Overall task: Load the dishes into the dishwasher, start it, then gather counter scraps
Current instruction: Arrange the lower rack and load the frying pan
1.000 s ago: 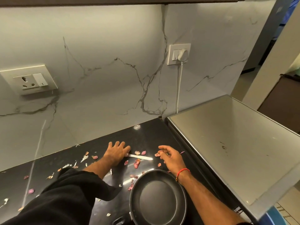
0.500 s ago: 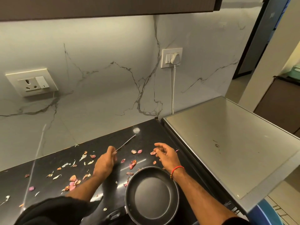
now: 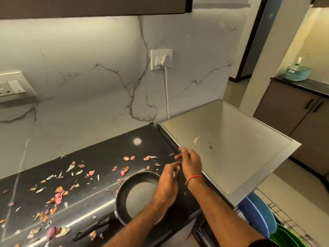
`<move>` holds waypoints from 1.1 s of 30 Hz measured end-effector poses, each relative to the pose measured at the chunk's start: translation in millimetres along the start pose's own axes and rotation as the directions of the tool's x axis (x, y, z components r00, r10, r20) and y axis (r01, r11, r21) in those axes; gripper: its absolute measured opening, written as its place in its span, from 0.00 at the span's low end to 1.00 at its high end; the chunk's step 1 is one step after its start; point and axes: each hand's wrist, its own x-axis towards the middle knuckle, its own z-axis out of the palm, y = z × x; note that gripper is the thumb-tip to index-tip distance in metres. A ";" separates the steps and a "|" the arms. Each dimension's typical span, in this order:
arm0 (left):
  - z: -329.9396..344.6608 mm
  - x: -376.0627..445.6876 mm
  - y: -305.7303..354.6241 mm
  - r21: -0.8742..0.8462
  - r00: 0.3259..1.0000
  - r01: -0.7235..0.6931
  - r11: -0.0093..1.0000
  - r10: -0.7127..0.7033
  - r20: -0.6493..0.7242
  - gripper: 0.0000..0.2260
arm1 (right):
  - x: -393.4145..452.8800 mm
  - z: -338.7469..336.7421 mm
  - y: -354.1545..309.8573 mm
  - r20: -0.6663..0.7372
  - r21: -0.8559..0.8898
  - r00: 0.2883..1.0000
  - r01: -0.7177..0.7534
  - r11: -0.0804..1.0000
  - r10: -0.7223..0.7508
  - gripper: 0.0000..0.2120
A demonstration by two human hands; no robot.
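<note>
Meanwhile, our right hand (image 3: 191, 162) pinches knife (image 3: 194, 143), left hand (image 3: 168, 182) loosely curled beside; frying pan (image 3: 137, 196) unloaded, onion peels (image 3: 57, 196) litter desk (image 3: 99, 154); dishwasher rack (image 3: 277, 216) part-filled.

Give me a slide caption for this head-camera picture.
Both hands, left and right, meet around a knife above a black counter strewn with onion peels, beside a frying pan.

Bench (image 3: 99, 150): glossy black. Scraps (image 3: 58, 196): pink, orange, off-white. Pan (image 3: 122, 193): black rim, grey inside. Wall (image 3: 89, 68): white marble, grey veining. Appliance top (image 3: 231, 150): matte silver. Plates: blue (image 3: 256, 216), green (image 3: 284, 236). Wrist thread (image 3: 194, 178): red.
</note>
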 end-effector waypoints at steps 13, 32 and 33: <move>203.4 -80.2 84.9 -0.141 0.983 0.184 0.973 -0.178 0.053 0.17 | -29.8 -249.8 48.0 0.046 -0.047 0.999 -0.005 0.999 0.007 0.08; 361.0 -228.2 120.4 0.174 0.806 0.558 0.811 -0.580 0.122 0.08 | -84.2 -511.9 183.8 -0.249 -0.218 0.957 -0.202 0.955 0.146 0.12; 363.5 -234.0 113.5 0.201 0.800 0.553 0.808 -0.583 0.140 0.09 | -85.7 -515.9 193.4 -0.138 -0.400 0.989 -0.102 0.911 0.050 0.11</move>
